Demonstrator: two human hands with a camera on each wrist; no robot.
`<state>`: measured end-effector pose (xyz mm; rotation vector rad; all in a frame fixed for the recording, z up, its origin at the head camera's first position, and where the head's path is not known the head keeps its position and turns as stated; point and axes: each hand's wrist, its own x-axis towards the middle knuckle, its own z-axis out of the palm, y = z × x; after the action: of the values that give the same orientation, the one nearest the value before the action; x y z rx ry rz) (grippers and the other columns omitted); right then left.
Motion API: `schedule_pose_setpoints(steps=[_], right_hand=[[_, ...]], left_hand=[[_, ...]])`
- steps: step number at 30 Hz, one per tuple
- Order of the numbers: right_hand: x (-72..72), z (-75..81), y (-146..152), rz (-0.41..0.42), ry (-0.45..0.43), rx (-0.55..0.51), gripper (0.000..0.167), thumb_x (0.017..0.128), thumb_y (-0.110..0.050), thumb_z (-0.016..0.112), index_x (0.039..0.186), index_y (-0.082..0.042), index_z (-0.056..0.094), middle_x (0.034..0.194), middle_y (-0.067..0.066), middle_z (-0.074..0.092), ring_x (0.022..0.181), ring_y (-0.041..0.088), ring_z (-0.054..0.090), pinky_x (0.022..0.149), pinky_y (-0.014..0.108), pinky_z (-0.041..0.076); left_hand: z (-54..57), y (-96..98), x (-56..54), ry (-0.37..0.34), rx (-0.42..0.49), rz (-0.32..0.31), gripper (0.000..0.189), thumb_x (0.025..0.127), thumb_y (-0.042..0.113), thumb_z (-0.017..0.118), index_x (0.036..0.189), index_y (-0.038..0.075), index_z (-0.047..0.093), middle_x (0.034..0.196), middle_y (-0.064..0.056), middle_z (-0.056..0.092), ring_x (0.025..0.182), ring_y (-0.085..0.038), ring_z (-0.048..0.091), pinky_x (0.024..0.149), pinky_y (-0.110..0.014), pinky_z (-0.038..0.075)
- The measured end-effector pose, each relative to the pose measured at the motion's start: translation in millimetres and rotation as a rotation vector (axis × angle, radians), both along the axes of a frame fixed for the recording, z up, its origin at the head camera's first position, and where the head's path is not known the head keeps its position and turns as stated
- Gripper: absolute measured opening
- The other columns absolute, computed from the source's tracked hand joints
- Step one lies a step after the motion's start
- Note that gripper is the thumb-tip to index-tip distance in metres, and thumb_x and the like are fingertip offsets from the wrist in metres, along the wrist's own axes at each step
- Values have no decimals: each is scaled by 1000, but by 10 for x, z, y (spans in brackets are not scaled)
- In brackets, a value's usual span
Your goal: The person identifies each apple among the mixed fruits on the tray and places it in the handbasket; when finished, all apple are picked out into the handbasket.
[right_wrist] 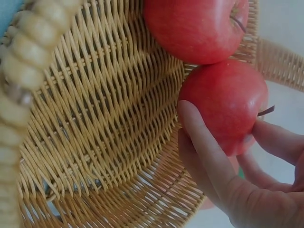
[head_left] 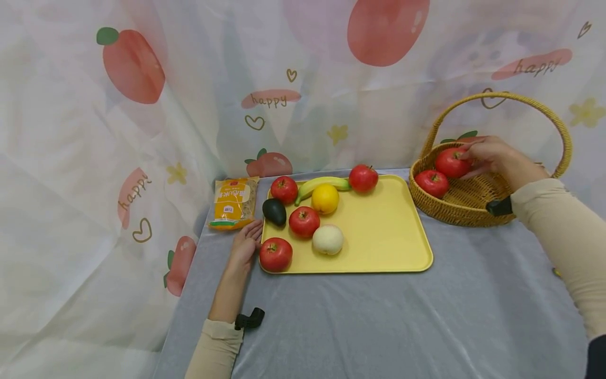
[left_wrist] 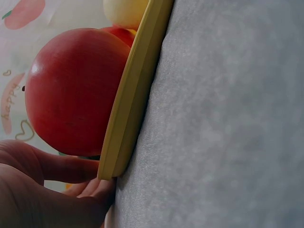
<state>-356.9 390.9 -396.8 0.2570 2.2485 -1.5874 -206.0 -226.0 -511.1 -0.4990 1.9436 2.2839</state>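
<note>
My right hand [head_left: 492, 158] reaches over the wicker basket [head_left: 464, 217] and grips a red apple [head_left: 451, 163] with fingers and thumb around it. In the right wrist view this apple [right_wrist: 228, 102] sits against a second red apple [right_wrist: 197, 28] in the basket, its stem pointing sideways. My left hand [head_left: 245, 246] lies at the left edge of the yellow tray [head_left: 379, 231], its fingers fairly straight. In the left wrist view the fingertips [left_wrist: 88, 168] meet the tray's rim [left_wrist: 126, 114], just beside the red apple [left_wrist: 78, 92] at the tray's near left corner.
Along with several red apples, the tray bears a green banana [head_left: 310, 186], an orange [head_left: 325, 199], a dark green avocado [head_left: 274, 212] and a pale round fruit [head_left: 327, 240]. Left of it lies a yellow food packet [head_left: 233, 204]. The basket's tall handle [head_left: 516, 97] arches above the right hand.
</note>
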Motion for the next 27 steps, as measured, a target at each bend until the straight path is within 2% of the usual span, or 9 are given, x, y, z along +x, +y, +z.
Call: schedule_pose_setpoints(steps=[2,5,9,11,14,16,18,24,27], right_hand=[[-10,-25,3,1,1,0,60,105,-2,49,156,14,20,139,38,28,86,27,64,91,61,57],[-8,-60,-9,-11,-1,-11,56,105,-1,48,153,16,23,142,39,24,106,46,57,92,61,56],[21,-86,-18,-16,-40,-45,62,106,-2,43,158,14,13,161,39,-1,143,60,22,95,61,54],[32,-105,-15,-19,-52,-54,64,106,-1,42,159,15,9,164,36,-11,145,61,15,96,61,54],[46,-137,-20,-21,-35,-59,60,106,1,45,155,18,16,161,36,-2,140,60,24,95,62,53],[53,-160,-30,-22,-15,-52,55,105,0,47,148,21,20,153,37,14,132,56,36,95,62,53],[58,-172,-43,-21,-10,-64,56,105,-1,48,146,22,16,149,35,19,129,53,39,96,62,53],[62,-174,-101,-5,-37,-59,74,108,-10,45,156,17,-4,157,32,10,137,49,32,98,59,53],[63,-170,-114,14,-40,-17,73,108,-13,45,157,17,0,159,36,6,128,48,46,97,57,55]], left_hand=[[5,-1,1,-1,-1,1,86,73,-31,35,154,-3,42,158,-20,45,149,-30,42,123,-40,32],[12,-1,2,-1,-6,2,86,73,-31,36,154,-3,42,158,-21,46,148,-30,43,123,-40,32],[12,5,-15,-5,-14,4,85,73,-31,37,153,-3,44,157,-20,47,148,-30,44,122,-40,33],[10,8,-23,-9,-15,5,85,74,-30,38,153,-2,44,157,-19,47,147,-29,44,122,-40,34],[10,11,-25,-9,-16,0,85,74,-30,38,154,-3,44,157,-20,47,148,-30,44,122,-41,33],[16,14,-20,-6,-17,-3,85,73,-30,38,154,-3,43,157,-20,47,148,-30,43,123,-41,33],[20,15,-16,-3,-21,-3,86,73,-30,38,154,-3,43,157,-20,47,148,-30,43,123,-41,33],[19,3,-9,1,-24,1,87,72,-31,37,154,-3,43,157,-20,47,148,-30,43,123,-41,32],[12,1,-2,-3,-27,10,87,72,-31,37,154,-2,44,156,-19,48,147,-29,44,122,-40,33]])
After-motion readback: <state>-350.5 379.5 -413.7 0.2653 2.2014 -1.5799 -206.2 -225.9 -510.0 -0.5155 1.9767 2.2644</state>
